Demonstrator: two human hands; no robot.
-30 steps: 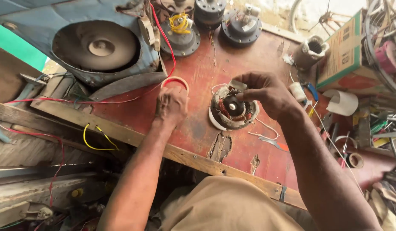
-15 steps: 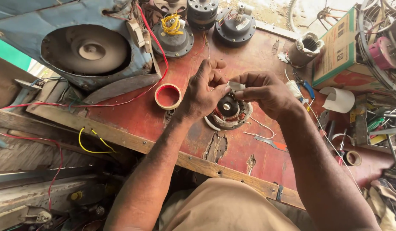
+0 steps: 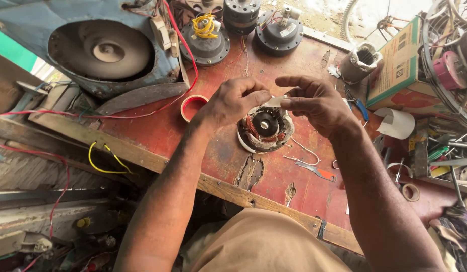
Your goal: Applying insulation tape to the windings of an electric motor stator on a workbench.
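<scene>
A round motor stator (image 3: 265,130) with copper windings and white insulation lies on the red worktable (image 3: 158,133). Just above it, my left hand (image 3: 237,102) and my right hand (image 3: 314,103) meet, both pinching a small strip of white tape or paper (image 3: 274,102) between thumb and fingers. A roll of tape (image 3: 192,108) with a red core sits on the table left of my left wrist. Thin white leads (image 3: 306,151) trail from the stator to the right.
A blue fan housing (image 3: 100,50) fills the upper left. Three dark motor parts (image 3: 205,40) stand at the table's far edge. A cardboard box (image 3: 397,65), a wire fan guard (image 3: 450,60) and loose tools (image 3: 445,156) crowd the right. Red and yellow wires (image 3: 105,161) hang left.
My left hand left the tape roll and rose to meet my right hand above the stator. Both hands now pinch the white strip.
</scene>
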